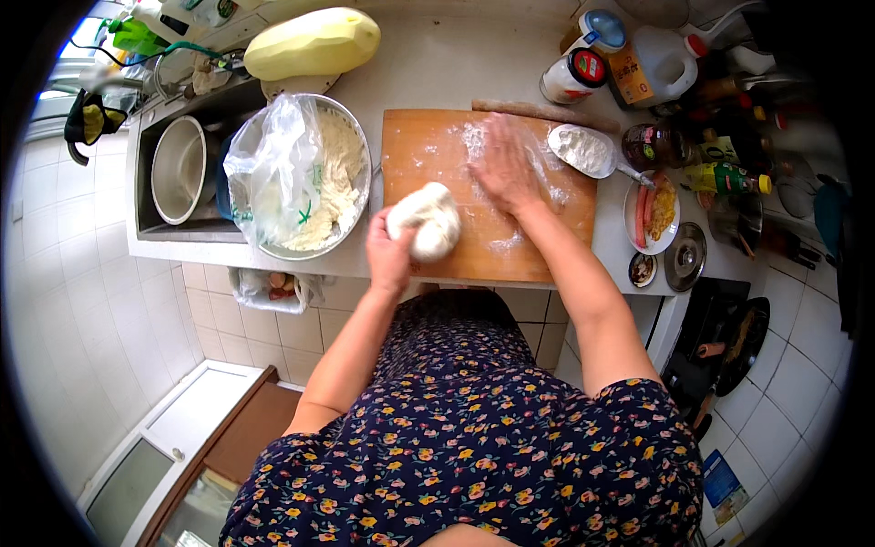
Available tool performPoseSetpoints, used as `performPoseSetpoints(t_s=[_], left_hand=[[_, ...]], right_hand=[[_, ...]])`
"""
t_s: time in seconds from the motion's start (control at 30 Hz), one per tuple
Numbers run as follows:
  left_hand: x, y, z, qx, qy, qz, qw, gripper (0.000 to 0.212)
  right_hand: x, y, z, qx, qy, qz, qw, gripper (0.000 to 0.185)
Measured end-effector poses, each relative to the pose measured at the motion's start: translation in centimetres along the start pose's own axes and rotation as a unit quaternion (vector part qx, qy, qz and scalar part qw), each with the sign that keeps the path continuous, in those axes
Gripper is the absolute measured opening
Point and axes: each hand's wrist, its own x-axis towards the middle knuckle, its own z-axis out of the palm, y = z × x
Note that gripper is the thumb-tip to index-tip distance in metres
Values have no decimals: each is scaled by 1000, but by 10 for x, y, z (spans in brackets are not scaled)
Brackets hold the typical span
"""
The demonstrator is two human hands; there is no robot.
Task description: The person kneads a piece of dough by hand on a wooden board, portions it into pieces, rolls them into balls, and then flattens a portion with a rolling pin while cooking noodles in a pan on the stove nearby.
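Observation:
My left hand (392,250) grips a lump of pale dough (429,222) over the front left of a wooden board (424,164). Spread flat, my right hand (504,164) is on the floured middle of the board, slightly blurred, with nothing held in it. White flour (506,242) lies in patches around it. A metal scoop full of flour (581,149) rests at the board's right edge. Along the back edge lies a wooden rolling pin (547,114). Left of the board, a metal basin (369,161) holds more dough (340,184), partly covered by a clear plastic bag (280,164).
A sink (147,215) with a metal pot (179,171) is at left. Behind the basin lies a peeled pale gourd (311,42). At right are a plate with sausages and egg (649,232), a metal lid (685,256), a jar (573,76), several bottles, and a frying pan (745,349).

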Motion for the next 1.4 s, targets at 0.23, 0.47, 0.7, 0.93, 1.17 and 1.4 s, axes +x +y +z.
performPoseSetpoints(t_s=[0.23, 0.47, 0.7, 0.93, 1.17, 1.4], left_hand=[[15, 16, 13, -240, -48, -82, 966, 39], [6, -33, 71, 215, -192, 180, 940, 65], [34, -62, 85, 246, -156, 283, 914, 78], [-12, -31, 80, 205, -259, 221, 918, 86], [54, -28, 97, -34, -262, 64, 962, 85], [3, -48, 70, 67, -216, 122, 966, 89]], right_hand=[[-83, 1, -18, 34, -113, -199, 973, 57], [-85, 15, -46, 283, 87, 84, 951, 37], [18, 13, 1, 183, 118, 76, 973, 36], [-11, -21, -20, 297, 265, 139, 907, 31], [51, 15, -41, 526, 27, 191, 828, 45], [20, -11, -4, 88, 193, 57, 976, 22]])
